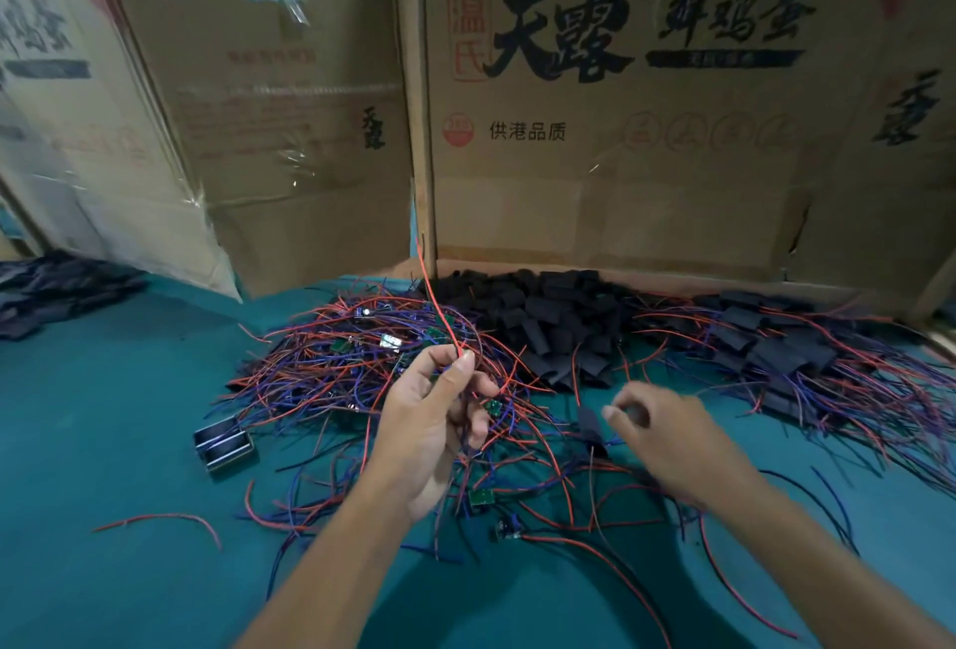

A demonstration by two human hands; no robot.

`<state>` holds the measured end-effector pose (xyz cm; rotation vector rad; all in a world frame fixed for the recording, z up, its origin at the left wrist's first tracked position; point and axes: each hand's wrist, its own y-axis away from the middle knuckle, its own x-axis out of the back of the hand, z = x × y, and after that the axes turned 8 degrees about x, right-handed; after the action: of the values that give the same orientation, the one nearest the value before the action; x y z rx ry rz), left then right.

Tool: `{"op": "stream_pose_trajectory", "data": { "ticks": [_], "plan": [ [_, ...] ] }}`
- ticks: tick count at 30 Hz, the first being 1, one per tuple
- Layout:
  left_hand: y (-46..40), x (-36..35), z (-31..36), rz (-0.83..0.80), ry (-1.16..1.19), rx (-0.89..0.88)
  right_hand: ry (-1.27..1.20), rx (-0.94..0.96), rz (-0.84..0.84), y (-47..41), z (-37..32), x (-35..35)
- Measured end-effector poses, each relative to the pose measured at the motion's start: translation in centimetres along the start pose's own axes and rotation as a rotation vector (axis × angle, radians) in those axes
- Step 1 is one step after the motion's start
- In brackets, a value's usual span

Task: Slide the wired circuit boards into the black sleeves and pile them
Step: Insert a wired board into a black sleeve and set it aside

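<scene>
Broadly, still at the pick-up stage, judging by the layout: nothing sleeved in either hand yet. Behind everything, tall cardboard boxes (621,131) walling off the back of the green surface (103,415). Taking the heap of empty black sleeves (543,322) as landmark: hard against the boxes at centre back. To its right, touching it, a pile of finished sleeved boards (776,343) with red and blue leads trailing out. To its left and spilling forward, a tangle of wired circuit boards (336,358), small green boards showing among the wires. Farther left of that tangle, a small metal solenoid-like part (225,443) lying alone. In front of the sleeve heap, left hand (439,420) raised, thumb and fingers pinching a red wire (434,296) that stands up past the heap; a green board (492,408) hanging just beside the fingers. Right hand (667,436) low, in front of the heap, fingers loosely curled and motion-blurred; cannot tell whether gripping anything, though a single dark sleeve (589,428) lies just beside its fingertips. Next, probably: freeing the board from the tangle, taking that sleeve, lining up the open end with the board's edge.
</scene>
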<state>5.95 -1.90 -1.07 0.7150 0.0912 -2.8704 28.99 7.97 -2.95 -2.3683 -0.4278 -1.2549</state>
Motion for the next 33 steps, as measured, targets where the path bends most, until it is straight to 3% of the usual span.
{"op": "stream_pose_trajectory", "data": {
  "ticks": [2,4,10,17,23,27,33],
  "plan": [
    [-0.2,0.3,-0.2,0.0,0.023,0.021,0.078,-0.083,-0.122,-4.0,0.0,0.0],
    [-0.4,0.5,-0.4,-0.02,0.043,0.034,0.109,-0.12,-0.139,-7.6,0.3,0.0],
    [-0.7,1.2,-1.3,-0.093,0.054,0.047,0.33,-0.107,-0.3,-12.4,1.1,-1.8],
    [-0.6,1.0,-1.3,-0.18,0.104,0.037,0.051,-0.079,-0.218,-10.7,3.5,-1.1],
    [-0.4,0.6,-1.3,-0.19,0.126,0.03,0.118,-0.016,-0.061,-9.0,3.3,-1.7],
    [-0.5,0.9,-0.9,-0.17,0.135,0.028,0.235,-0.071,0.077,-7.1,2.5,-0.1],
    [-0.1,0.4,-0.7,-0.124,0.172,0.05,-0.257,-0.142,0.258,-1.7,1.6,2.6]
  ]
}}
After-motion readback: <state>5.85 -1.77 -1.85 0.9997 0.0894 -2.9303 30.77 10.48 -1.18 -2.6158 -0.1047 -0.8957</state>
